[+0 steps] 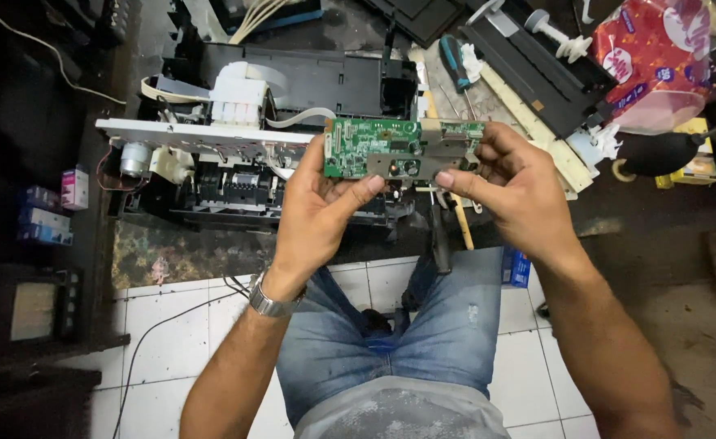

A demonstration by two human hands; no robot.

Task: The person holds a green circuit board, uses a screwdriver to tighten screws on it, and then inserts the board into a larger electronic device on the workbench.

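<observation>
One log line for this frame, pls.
left hand: holds green circuit board | right hand: holds board's metal bracket end | behind: opened printer

The hands (423, 191) hide the green circuit board's (372, 146) lower edge; its components are too small to tell.

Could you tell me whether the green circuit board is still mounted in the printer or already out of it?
Out. Both hands, left hand and right hand, hold the green circuit board up in the air, clear of the opened printer beneath.
</observation>
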